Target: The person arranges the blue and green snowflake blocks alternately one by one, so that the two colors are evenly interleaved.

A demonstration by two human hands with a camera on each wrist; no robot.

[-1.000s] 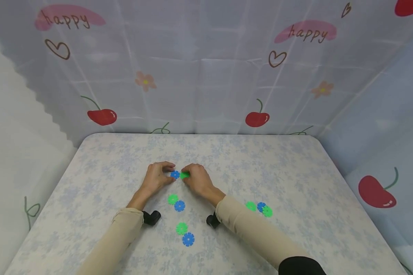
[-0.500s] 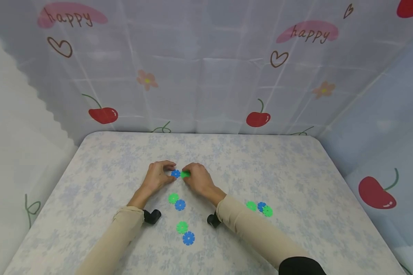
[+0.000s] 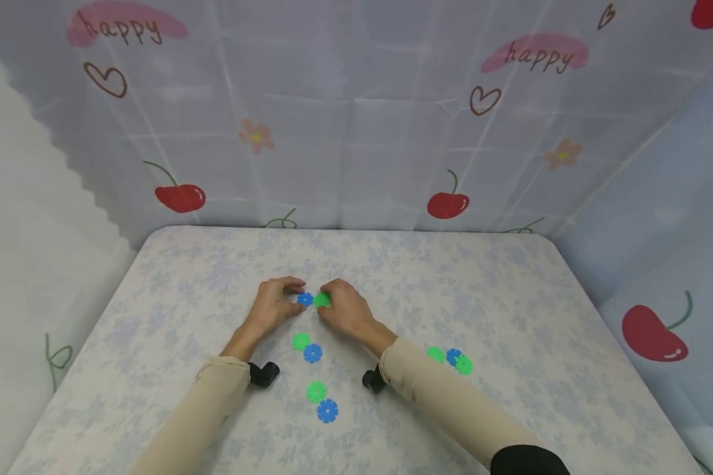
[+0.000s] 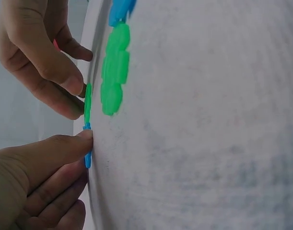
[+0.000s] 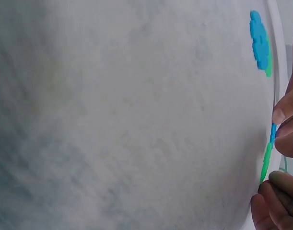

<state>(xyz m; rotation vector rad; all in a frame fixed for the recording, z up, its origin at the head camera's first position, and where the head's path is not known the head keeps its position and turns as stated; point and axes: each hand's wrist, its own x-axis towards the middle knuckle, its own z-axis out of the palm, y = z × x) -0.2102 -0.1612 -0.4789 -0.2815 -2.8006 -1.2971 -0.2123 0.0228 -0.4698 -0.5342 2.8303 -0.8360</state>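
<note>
Flowery cloth covers the table (image 3: 511, 316), and near the middle of the head view the left hand (image 3: 271, 305) pinches a blue flower piece (image 3: 304, 299) while the right hand (image 3: 343, 309) pinches a green flower piece (image 3: 322, 299). Both pieces lie flat on the cloth, side by side and touching edge to edge, blue on the left and green on the right. No box or bowl shows; two green-and-blue pairs (image 3: 306, 348) (image 3: 322, 401) lie below the hands, and a group of three (image 3: 450, 359) lies at the lower right.
</note>
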